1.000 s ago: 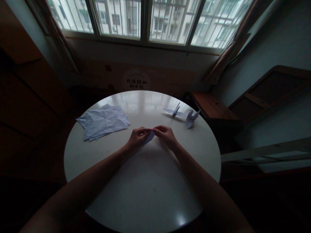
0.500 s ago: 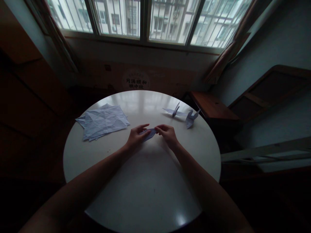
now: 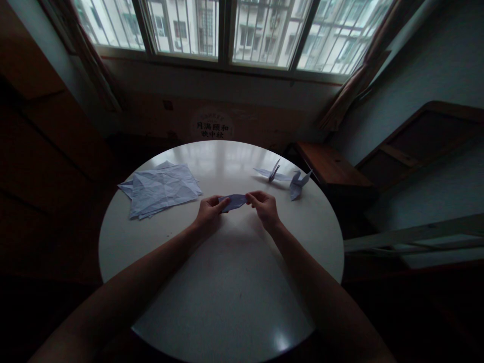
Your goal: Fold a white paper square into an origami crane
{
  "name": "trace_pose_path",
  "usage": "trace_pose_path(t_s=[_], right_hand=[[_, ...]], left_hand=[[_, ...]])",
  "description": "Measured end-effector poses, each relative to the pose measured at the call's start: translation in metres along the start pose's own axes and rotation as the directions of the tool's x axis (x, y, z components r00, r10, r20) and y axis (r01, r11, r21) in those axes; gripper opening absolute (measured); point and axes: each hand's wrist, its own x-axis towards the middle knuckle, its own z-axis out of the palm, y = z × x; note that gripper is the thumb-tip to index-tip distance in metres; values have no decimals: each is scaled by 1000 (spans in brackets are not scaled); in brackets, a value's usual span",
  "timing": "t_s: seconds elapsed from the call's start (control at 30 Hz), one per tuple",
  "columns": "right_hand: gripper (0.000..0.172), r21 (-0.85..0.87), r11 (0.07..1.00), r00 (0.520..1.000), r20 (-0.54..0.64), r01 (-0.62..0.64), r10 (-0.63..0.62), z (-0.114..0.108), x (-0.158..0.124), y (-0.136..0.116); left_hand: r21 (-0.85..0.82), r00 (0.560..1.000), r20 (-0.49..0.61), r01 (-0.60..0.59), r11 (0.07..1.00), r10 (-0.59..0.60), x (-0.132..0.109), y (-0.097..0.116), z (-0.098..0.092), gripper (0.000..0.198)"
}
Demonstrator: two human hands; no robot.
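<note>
A small folded piece of bluish paper (image 3: 236, 201) is stretched between my two hands above the middle of the table. My left hand (image 3: 210, 210) grips its left end, thumb on top and fingers beneath. The right tip is pinched between the thumb and finger of my right hand (image 3: 263, 205). Two folded paper birds stand beyond my right hand: one (image 3: 273, 173) farther back, the other (image 3: 297, 185) nearer the table's right edge. Creased paper sheets (image 3: 164, 190) lie in a loose stack to the left.
The round white table (image 3: 227, 282) has a glossy top. A reddish-brown wooden bench (image 3: 333, 164) stands behind it on the right. At the back is a barred window (image 3: 260, 35), with a cardboard panel (image 3: 260, 118) bearing printed characters below.
The folded paper has turned flatter and more level, showing more of its face. My left fingers have closed around its end, and my right hand has shifted slightly right.
</note>
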Motion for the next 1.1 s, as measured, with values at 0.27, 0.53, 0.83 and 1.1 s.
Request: trace_pose_path(t_s=[0.27,0.53,0.83,1.1], right_hand=[[40,28,999,999,48,-18,17,1,-2,-3],[41,25,999,993,113,-42,39,2,-4,-5],[45,27,999,1000,-22,18,-17,0,0,-3],[44,14,1000,999,-34,19,-19,-1,0,0]], left_hand=[[84,997,33,-79,993,77,3,0,-6,40],[109,994,58,-102,989,97,-2,6,-2,38],[58,999,47,22,998,-25,-1,4,-2,47],[153,996,69,-68,986,58,-3,8,-2,46]])
